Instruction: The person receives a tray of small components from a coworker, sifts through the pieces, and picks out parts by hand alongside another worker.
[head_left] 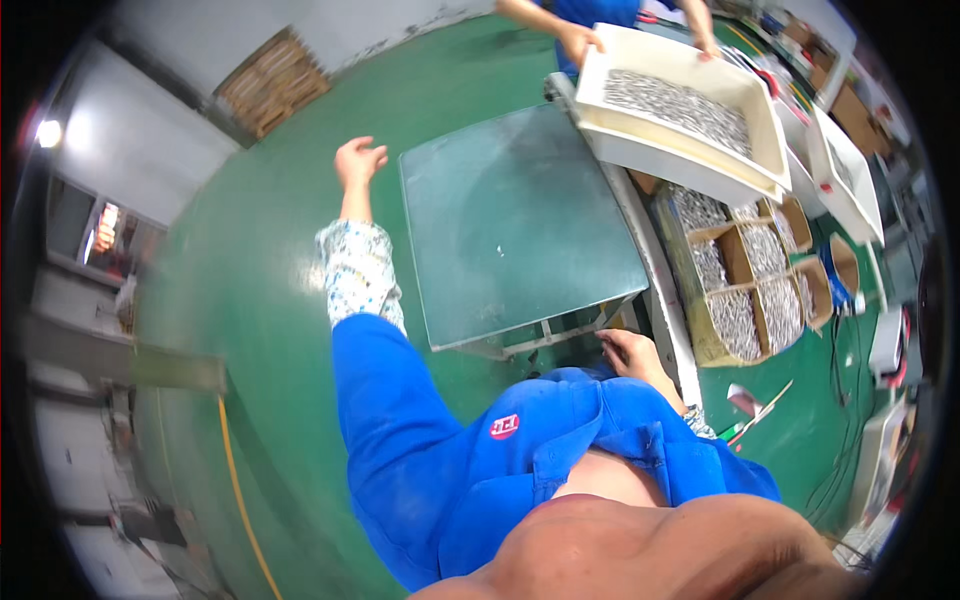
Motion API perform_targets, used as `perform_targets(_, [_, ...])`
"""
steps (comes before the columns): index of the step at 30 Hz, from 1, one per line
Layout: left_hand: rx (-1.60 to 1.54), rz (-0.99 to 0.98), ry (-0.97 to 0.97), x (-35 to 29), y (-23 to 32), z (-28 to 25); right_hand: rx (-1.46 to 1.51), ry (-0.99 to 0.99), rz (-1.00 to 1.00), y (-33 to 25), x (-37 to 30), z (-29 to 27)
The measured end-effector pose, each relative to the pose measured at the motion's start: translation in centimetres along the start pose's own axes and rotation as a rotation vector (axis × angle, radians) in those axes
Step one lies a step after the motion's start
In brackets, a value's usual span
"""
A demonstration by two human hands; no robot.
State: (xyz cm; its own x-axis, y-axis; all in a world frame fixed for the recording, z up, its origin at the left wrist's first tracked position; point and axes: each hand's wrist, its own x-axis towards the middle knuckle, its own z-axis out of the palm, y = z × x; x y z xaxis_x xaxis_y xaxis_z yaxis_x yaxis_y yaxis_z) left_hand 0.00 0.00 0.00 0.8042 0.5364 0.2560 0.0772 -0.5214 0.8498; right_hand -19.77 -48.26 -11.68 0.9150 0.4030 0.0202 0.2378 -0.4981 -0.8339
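Note:
My left hand point(358, 162) is held out beyond the left edge of a green-topped table point(515, 225), fingers loosely bent and apart, holding nothing. My right hand point(634, 357) hangs low by the table's near right corner, fingers slightly curled and nothing seen in them. Whether it touches the table edge cannot be told. Across the table, another person's hands point(578, 42) hold a white plastic bin point(690, 160) tilted toward me, with many small silvery metal pieces point(680, 105) inside. A few tiny white specks lie on the tabletop.
Right of the table, a divided cardboard box point(715, 350) holds more silvery pieces in its compartments. Another white bin point(845, 175) stands farther right. Cables point(838, 400) trail across the green floor at right. Wooden pallets point(272, 82) lean against the far-left wall.

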Motion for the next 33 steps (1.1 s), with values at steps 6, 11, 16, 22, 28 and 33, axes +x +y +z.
perform_targets(6, [-0.057,0.135,-0.138,2.4,2.7,6.2,-0.020,0.224,-0.092,-0.5,-0.2,-0.1])
perform_targets(11, [0.108,0.407,-0.380,-0.8,5.4,12.0,-0.018,0.354,0.027,0.2,-1.7,-0.5])
perform_targets(16, [-0.050,0.252,-0.604,-3.2,7.7,16.4,0.030,0.558,0.079,1.2,-1.9,-3.3])
perform_targets(22, [-0.309,0.001,-0.844,-5.6,14.3,21.7,0.047,1.087,0.056,5.2,1.4,-17.5])
perform_targets(28, [-0.498,-0.191,-0.960,-6.7,18.5,25.9,0.391,0.728,0.278,8.8,9.3,-29.9])
perform_targets(33, [-0.535,-0.336,-1.003,-7.1,17.4,27.6,0.418,0.618,0.305,9.7,13.5,-33.2])
